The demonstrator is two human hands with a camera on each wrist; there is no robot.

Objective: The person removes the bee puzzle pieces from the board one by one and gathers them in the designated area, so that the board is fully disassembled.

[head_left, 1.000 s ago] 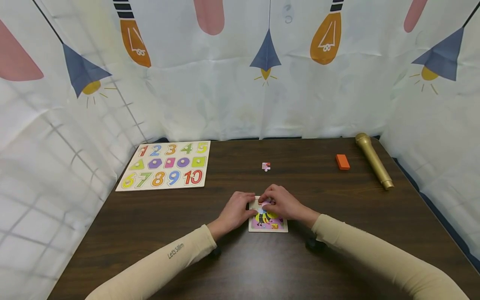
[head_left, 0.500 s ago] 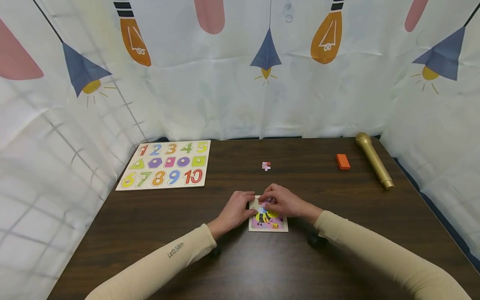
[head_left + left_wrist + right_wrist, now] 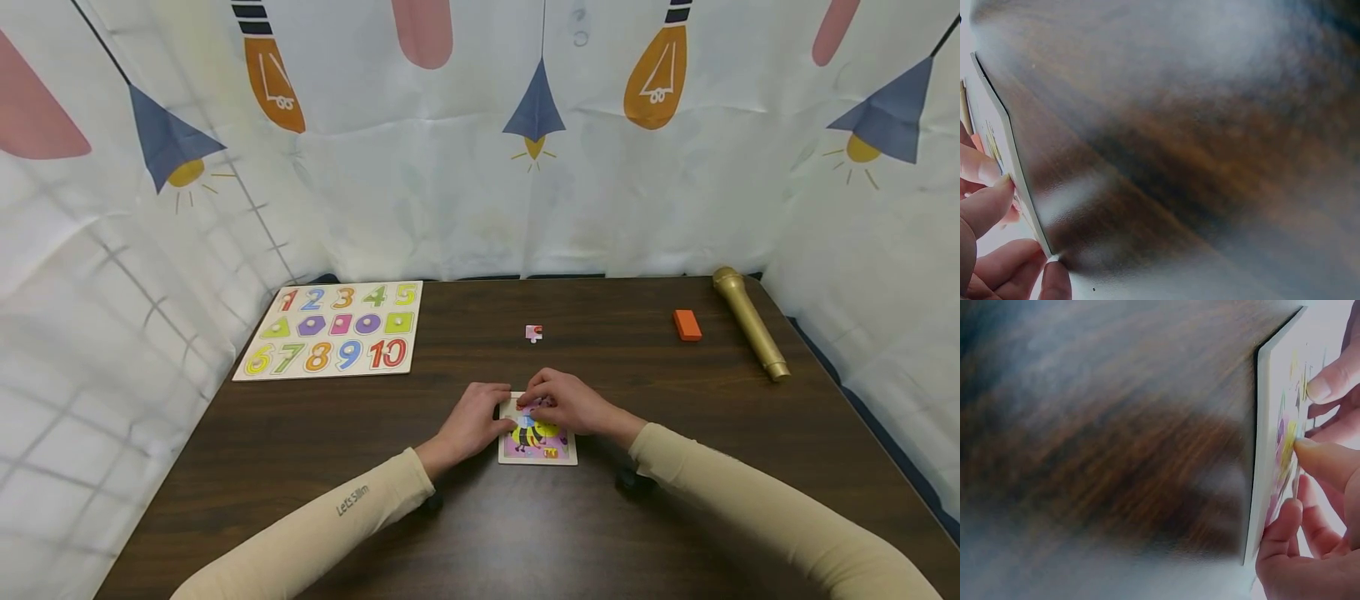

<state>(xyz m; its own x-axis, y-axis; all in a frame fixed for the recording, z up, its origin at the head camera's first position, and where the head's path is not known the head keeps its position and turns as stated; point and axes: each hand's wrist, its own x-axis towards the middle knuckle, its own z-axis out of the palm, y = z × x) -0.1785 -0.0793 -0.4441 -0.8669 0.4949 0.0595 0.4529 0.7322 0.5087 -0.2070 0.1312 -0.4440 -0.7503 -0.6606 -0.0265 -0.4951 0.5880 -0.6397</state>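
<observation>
A small bee jigsaw puzzle board (image 3: 517,460) with a pale wooden rim lies flat on the table in front of me. My left hand (image 3: 472,419) holds its left side, thumb over the picture and fingertips at the far left corner. Over the upper part of the board, my right hand (image 3: 568,407) pinches a thin puzzle piece (image 3: 1298,481) between thumb and fingers; that hand mostly hides the piece from the head view. Beyond the board lies a loose pink puzzle piece (image 3: 533,333), apart from both hands.
At the back left lies a number-and-shape peg board (image 3: 327,332). An orange block (image 3: 687,325) and a gold microphone (image 3: 750,323) lie at the back right. White printed curtains (image 3: 465,200) enclose the dark wooden table (image 3: 525,542) at the back and sides.
The pink piece under my right fingers, tilted and visible a second ago, has gone lower against the board. My right wrist has shifted slightly right; the left hand stays put.
</observation>
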